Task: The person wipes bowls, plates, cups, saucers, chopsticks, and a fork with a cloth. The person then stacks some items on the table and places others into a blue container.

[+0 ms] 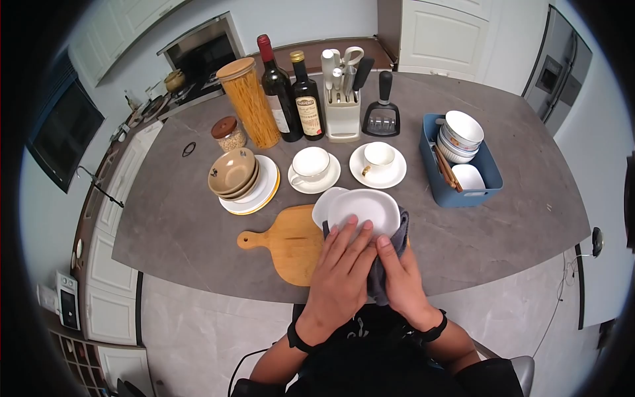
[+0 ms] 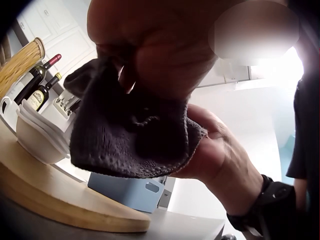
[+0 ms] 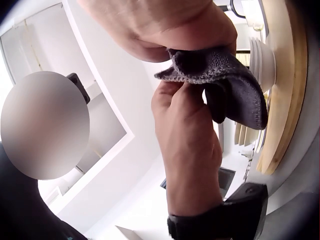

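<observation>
A white oval dish (image 1: 365, 210) is tilted over a wooden cutting board (image 1: 295, 246), with a dark grey cloth (image 1: 377, 278) under and around its near side. My left hand (image 1: 338, 284) lays its fingers over the near rim, its thumb hidden. At the right edge, my right hand (image 1: 407, 288) grips dish and cloth, thumb on top. From below, the left wrist view shows the cloth (image 2: 127, 135) bunched between both hands; the right wrist view shows the cloth (image 3: 222, 72) there too. Other white dishes (image 2: 41, 131) are stacked on the board behind.
Stacked bowls (image 1: 231, 171) on plates stand left, two cups (image 1: 310, 163) on saucers behind the dishes. Farther back are a pasta jar (image 1: 251, 102), bottles (image 1: 305, 106) and a utensil holder (image 1: 343, 119). A blue bin (image 1: 463, 197) with bowls is at the right.
</observation>
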Available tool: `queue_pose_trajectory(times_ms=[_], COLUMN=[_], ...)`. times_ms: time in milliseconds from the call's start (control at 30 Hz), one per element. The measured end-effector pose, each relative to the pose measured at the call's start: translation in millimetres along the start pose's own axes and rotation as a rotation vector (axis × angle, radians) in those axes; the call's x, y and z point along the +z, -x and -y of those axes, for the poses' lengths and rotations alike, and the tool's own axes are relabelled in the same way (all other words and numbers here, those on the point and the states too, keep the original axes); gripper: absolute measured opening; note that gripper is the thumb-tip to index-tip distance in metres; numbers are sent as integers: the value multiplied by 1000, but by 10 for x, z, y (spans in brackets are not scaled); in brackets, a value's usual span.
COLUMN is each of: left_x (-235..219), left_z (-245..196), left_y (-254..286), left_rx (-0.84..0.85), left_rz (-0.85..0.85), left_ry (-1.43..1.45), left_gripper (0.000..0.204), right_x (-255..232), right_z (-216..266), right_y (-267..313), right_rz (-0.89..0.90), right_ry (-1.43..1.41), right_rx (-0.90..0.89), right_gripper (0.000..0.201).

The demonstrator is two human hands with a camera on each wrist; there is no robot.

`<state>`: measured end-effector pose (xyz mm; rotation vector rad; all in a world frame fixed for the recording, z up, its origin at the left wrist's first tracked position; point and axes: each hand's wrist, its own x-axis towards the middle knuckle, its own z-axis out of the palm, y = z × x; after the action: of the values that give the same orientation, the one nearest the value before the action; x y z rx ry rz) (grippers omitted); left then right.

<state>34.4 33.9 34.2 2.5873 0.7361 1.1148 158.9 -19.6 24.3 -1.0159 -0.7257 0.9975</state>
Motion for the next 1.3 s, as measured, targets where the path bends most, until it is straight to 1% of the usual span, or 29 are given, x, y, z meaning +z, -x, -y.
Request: queue_pose_trajectory(times_ms=[67, 100, 167, 200, 233, 267, 300, 333, 367, 400, 433, 500, 533, 567, 633, 667, 700, 767, 800, 933, 1000, 1033, 1067, 1100, 1167, 1200, 1233, 1267, 1300], left_x=[23, 49, 102, 84, 55, 19, -27, -109, -104, -76, -60, -87, -84, -73, -47, -38, -25, 95, 85, 56, 23, -5, -43, -63, 23, 50, 17, -50, -117], left_z=[26, 25, -4, 40, 58, 75, 100, 147, 149, 152, 151, 184, 233, 266, 258, 220, 175, -7, -15, 197, 234, 233, 217, 210, 317, 367, 352, 296, 254], left_y=[99, 134, 168, 140, 122, 106, 115, 181, 221, 259, 283, 233, 222, 224, 228, 223, 225, 270, 271, 419, 421, 386, 337, 310, 381, 400, 350, 256, 173], left_rx=[62, 60, -84, -103, -109, -286, -455, -656, -658, -712, -765, -800, -822, -841, -820, -810, -799, -894, -857, -811, -852, -853, -790, -726, -718, -710, -711, -796, -880], left_rz=[-90, -90, -468, -462, -465, -281, -80, 77, 71, -22, -123, -184, -217, -245, -201, -122, -43, -140, -161, -167, -194, -191, -206, -221, -201, -182, -186, -310, -437], left_ry=[-144, -147, 87, 127, 125, 576, 1020, 1214, 1208, 1333, 1457, 1468, 1512, 1558, 1513, 1541, 1567, 1554, 1625, 1569, 1412, 1412, 1284, 1158, 1134, 1106, 1104, 1213, 1319], left_gripper=[40, 40, 70, 90, 90, 87, 85, 88, 88, 86, 84, 80, 82, 85, 90, 90, 91, 90, 88, 79, 72, 72, 70, 68, 67, 67, 67, 70, 74], right_x=[-118, -164, -184, -211, -229, -228, -198, -161, -130, -153, -229, -362, -348, -306, -235, -254, -134, 48, 80, 102, 69, 35, -7, -77, -199, -177, -203, -279, -319], right_z=[-22, -32, 44, 64, 92, 142, 178, 204, 218, 235, 254, 316, 420, 469, 543, 607, 524, 460, 383, 161, 126, 113, 113, 160, 272, 240, 248, 213, 267], right_y=[-35, -48, -30, -11, 5, 23, 45, 71, 91, 98, 98, 80, 106, 104, 109, 154, 53, 14, 20, 85, 99, 97, 99, 109, 132, 168, 186, 140, 103], right_rz=[31, 56, 72, 127, 187, 197, 206, 249, 290, 295, 305, 228, 119, 121, 74, 115, 254, 505, 505, 547, 567, 575, 581, 579, 481, 305, 127, -37, -133], right_ry=[10, 17, -2, 35, 73, 186, 188, 189, 187, 218, 217, 219, 229, 231, 310, 604, 634, 1148, 1149, 979, 947, 869, 793, 796, 525, 273, 191, 113, 38], right_rx=[46, 89, 135, 265, 396, 516, 518, 473, 428, 361, 364, 292, 233, 235, -204, -106, -456, -659, -662, -586, -570, -517, -463, -462, 157, 29, 49, 64, -31], right_gripper=[39, 38, 37, 39, 41, 43, 43, 42, 42, 39, 39, 38, 34, 34, 37, 38, 53, 72, 72, 74, 74, 66, 57, 57, 38, 34, 34, 35, 40])
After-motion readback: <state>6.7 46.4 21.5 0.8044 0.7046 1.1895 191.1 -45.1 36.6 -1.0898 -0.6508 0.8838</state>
